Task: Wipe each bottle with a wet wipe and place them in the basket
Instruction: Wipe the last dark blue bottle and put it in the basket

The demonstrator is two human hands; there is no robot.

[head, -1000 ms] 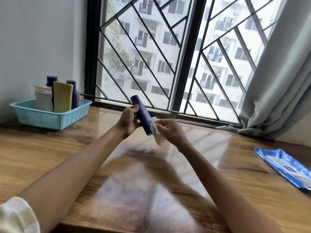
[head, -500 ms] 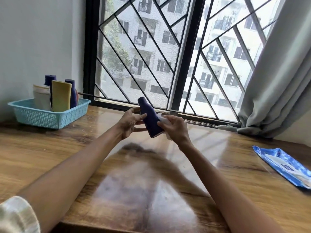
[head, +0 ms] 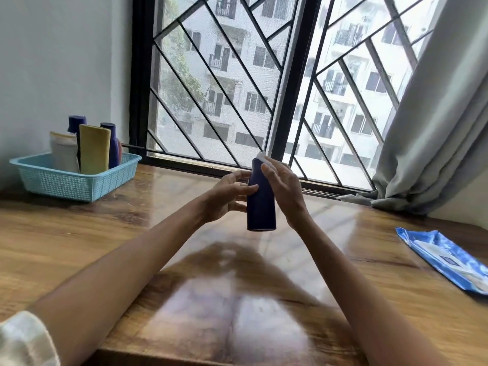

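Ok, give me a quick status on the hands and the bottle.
Left hand steadies dark blue bottle. Right hand presses wipe near its top. Basket far left holds four containers; nothing between.

Glossy wooden table [head: 79, 241], black diamond-grilled window [head: 237, 83], grey curtain [head: 433, 128] bunched at right.

Both forearms are bare; a pale cream, loosely textured sleeve [head: 25, 339] covers the left upper arm, nearest the table's [head: 79, 247] front edge.
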